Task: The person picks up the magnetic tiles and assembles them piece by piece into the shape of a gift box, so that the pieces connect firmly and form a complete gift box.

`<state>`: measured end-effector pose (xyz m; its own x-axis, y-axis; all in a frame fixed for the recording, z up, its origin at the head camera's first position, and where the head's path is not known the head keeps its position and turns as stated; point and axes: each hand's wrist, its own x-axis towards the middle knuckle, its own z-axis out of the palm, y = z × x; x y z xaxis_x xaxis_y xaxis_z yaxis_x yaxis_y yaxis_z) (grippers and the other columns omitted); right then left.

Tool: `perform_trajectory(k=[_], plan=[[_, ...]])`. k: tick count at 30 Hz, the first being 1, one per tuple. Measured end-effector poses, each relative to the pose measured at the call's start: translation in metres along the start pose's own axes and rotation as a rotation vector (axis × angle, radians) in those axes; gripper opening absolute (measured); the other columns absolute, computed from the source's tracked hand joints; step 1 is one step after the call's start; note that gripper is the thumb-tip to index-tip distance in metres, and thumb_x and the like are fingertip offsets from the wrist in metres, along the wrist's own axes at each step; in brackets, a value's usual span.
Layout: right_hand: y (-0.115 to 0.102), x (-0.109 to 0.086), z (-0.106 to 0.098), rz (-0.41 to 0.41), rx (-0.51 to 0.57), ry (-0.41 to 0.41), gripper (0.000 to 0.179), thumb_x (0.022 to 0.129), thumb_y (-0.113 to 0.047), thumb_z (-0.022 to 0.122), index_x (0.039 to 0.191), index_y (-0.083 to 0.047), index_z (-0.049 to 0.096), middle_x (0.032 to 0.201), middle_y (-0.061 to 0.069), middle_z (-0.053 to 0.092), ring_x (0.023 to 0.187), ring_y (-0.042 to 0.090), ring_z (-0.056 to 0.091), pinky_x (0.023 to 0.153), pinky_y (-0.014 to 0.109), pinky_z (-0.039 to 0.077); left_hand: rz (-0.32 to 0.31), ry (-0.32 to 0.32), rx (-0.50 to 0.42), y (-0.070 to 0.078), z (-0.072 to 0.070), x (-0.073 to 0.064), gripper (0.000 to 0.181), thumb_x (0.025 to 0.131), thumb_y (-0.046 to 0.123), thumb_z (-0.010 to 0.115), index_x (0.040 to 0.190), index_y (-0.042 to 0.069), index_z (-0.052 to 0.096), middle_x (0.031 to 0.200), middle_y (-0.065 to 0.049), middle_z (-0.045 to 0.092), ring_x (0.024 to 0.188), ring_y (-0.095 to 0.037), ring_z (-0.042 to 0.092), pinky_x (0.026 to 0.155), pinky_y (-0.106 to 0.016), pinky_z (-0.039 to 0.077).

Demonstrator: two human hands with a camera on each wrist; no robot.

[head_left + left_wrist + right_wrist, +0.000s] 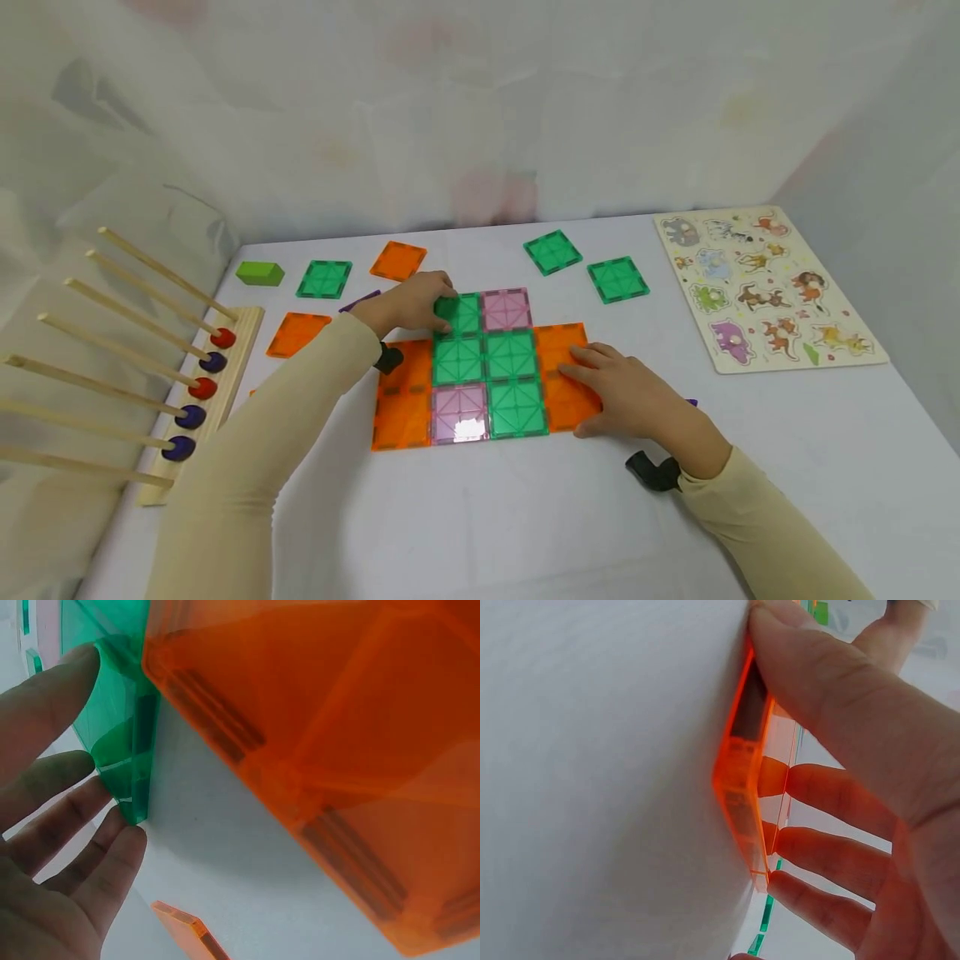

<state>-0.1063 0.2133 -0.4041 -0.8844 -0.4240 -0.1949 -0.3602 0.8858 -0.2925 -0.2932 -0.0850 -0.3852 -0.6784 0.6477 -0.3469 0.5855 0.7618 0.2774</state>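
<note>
My left hand [408, 302] holds a translucent green square tile [467, 315] at the back left of a flat tile pattern. In the left wrist view, the thumb and fingers lie along that tile's edges. Pink tiles [506, 310] and several more green tiles [512, 355] fill the middle of the pattern. Orange tiles [403, 417] form its left side. On its right side, my right hand [626, 396] rests with spread fingers on orange tiles [557, 358]. The right wrist view shows the thumb against an orange edge [739, 776].
Loose green tiles [618, 279] and orange tiles [398, 261] lie behind and left of the pattern. A wooden peg rack [225, 367] with tall rods and beads stands left, near a green block [259, 273]. An animal puzzle board [765, 287] lies at the back right.
</note>
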Motion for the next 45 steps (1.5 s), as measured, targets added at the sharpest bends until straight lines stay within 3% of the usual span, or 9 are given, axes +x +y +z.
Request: perform_trajectory(k=[8, 15, 22, 29, 31, 33, 38, 41, 45], plan=[[0.001, -0.002, 0.001, 0.003, 0.007, 0.001, 0.085, 0.071, -0.048, 0.081, 0.142, -0.014, 0.049, 0.152, 0.013, 0.037, 0.141, 0.038, 0.028, 0.104, 0.061, 0.036, -0.022, 0.013, -0.023, 0.007, 0.009, -0.007, 0.061, 0.090, 0.027, 0.068, 0.140, -0.002, 0.046, 0.140, -0.019, 0.043, 0.128, -0.034, 0.042, 0.111, -0.046, 0.037], [0.001, 0.001, 0.001, -0.005, -0.006, 0.001, 0.084, 0.072, -0.049, 0.080, 0.142, -0.014, 0.048, 0.153, 0.014, 0.036, 0.141, 0.038, 0.027, 0.104, 0.062, 0.037, -0.075, 0.142, 0.124, 0.012, 0.023, -0.037, 0.056, 0.094, 0.030, 0.061, 0.138, 0.000, 0.048, 0.143, -0.020, 0.042, 0.131, -0.038, 0.039, 0.107, -0.048, 0.041], [-0.003, 0.001, 0.000, -0.001, 0.010, -0.006, 0.084, 0.072, -0.047, 0.081, 0.142, -0.015, 0.048, 0.153, 0.013, 0.036, 0.141, 0.038, 0.027, 0.104, 0.064, 0.035, -0.177, 0.226, 0.039, 0.000, 0.030, -0.113, 0.052, 0.092, 0.026, 0.063, 0.134, -0.004, 0.052, 0.136, -0.022, 0.049, 0.123, -0.038, 0.048, 0.102, -0.051, 0.045], [-0.002, 0.001, -0.003, 0.007, 0.009, -0.023, 0.084, 0.072, -0.046, 0.081, 0.143, -0.015, 0.048, 0.153, 0.014, 0.035, 0.141, 0.039, 0.025, 0.104, 0.065, 0.034, -0.370, 0.395, 0.028, -0.020, 0.046, -0.200, 0.048, 0.085, 0.017, 0.070, 0.124, -0.009, 0.058, 0.125, -0.030, 0.052, 0.110, -0.047, 0.052, 0.092, -0.060, 0.046], [-0.002, 0.000, -0.004, 0.010, 0.008, -0.022, 0.084, 0.072, -0.046, 0.081, 0.142, -0.015, 0.048, 0.153, 0.014, 0.035, 0.141, 0.039, 0.026, 0.104, 0.065, 0.034, -0.423, 0.403, 0.032, -0.026, 0.051, -0.220, 0.053, 0.081, 0.018, 0.074, 0.123, -0.010, 0.057, 0.124, -0.033, 0.051, 0.110, -0.051, 0.050, 0.090, -0.064, 0.045], [-0.001, -0.001, -0.005, 0.011, 0.004, -0.019, 0.084, 0.072, -0.045, 0.081, 0.142, -0.014, 0.048, 0.152, 0.015, 0.036, 0.141, 0.039, 0.026, 0.104, 0.064, 0.034, -0.465, 0.367, 0.029, -0.033, 0.058, -0.234, 0.061, 0.078, 0.021, 0.078, 0.125, -0.010, 0.055, 0.127, -0.036, 0.047, 0.112, -0.056, 0.045, 0.089, -0.068, 0.042], [-0.002, -0.003, -0.006, 0.007, 0.005, -0.011, 0.084, 0.072, -0.045, 0.081, 0.142, -0.013, 0.048, 0.152, 0.016, 0.036, 0.140, 0.040, 0.026, 0.103, 0.065, 0.034, -0.496, 0.250, -0.042, -0.050, 0.077, -0.248, 0.077, 0.078, 0.028, 0.078, 0.136, -0.009, 0.045, 0.141, -0.036, 0.036, 0.124, -0.058, 0.032, 0.095, -0.073, 0.034], [-0.002, -0.003, -0.006, 0.007, 0.015, -0.013, 0.083, 0.072, -0.044, 0.081, 0.142, -0.013, 0.048, 0.152, 0.016, 0.036, 0.140, 0.040, 0.027, 0.103, 0.067, 0.033, -0.471, 0.267, -0.071, -0.059, 0.084, -0.246, 0.084, 0.077, 0.030, 0.080, 0.142, -0.006, 0.039, 0.148, -0.033, 0.028, 0.128, -0.057, 0.027, 0.094, -0.073, 0.034], [-0.003, -0.001, -0.005, -0.002, 0.016, -0.015, 0.083, 0.072, -0.045, 0.081, 0.142, -0.013, 0.049, 0.152, 0.016, 0.036, 0.140, 0.040, 0.027, 0.103, 0.066, 0.034, -0.401, 0.300, 0.016, -0.071, 0.083, -0.239, 0.105, 0.066, 0.036, 0.087, 0.149, 0.005, 0.030, 0.157, -0.028, 0.007, 0.138, -0.057, 0.011, 0.096, -0.076, 0.027]])
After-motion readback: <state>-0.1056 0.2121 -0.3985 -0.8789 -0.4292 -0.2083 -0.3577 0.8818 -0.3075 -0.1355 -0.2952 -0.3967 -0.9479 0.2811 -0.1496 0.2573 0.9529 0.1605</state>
